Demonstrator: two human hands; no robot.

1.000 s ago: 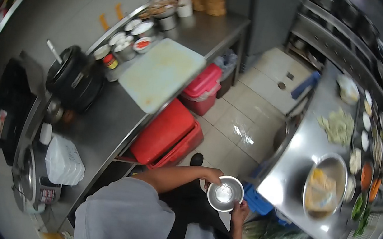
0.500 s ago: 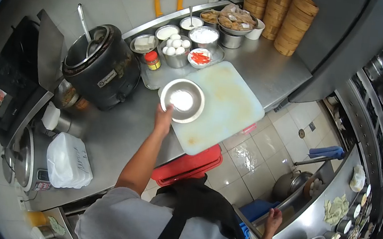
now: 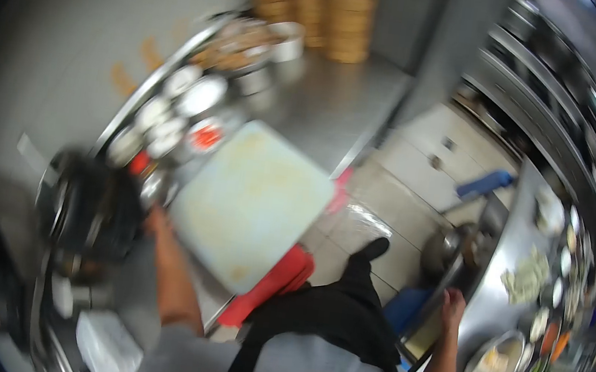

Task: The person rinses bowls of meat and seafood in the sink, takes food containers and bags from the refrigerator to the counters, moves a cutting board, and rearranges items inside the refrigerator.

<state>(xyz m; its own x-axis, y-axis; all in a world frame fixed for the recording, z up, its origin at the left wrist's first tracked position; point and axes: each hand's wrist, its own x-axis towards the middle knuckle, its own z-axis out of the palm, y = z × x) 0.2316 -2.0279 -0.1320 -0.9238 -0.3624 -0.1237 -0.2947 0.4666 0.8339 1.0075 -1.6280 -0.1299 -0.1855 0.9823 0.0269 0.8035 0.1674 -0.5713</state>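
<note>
My left hand [image 3: 155,219] grips the near rim of a small metal bowl [image 3: 158,187], left of the cutting board. Motion blur softens both the fingers and the bowl. The pale cutting board [image 3: 255,199] lies on the steel counter with light brown stains on its surface. Just beyond the bowl stands a jar with a red lid [image 3: 139,163]. My right hand [image 3: 453,307] hangs beside the right-hand counter, its fingers curled in, with nothing visible in them.
A black pot warmer [image 3: 90,209] stands left of the bowl. Behind are a bowl of red slices [image 3: 206,136], other containers and bamboo steamers [image 3: 350,18]. Red lids [image 3: 271,287] jut below the counter edge. The right counter [image 3: 498,285] carries greens and a large metal bowl [image 3: 494,366].
My left hand has carried the metal bowl left, off the cutting board. My view has turned and shifted, and a foot now shows on the floor. The right hand remains by the right counter.
</note>
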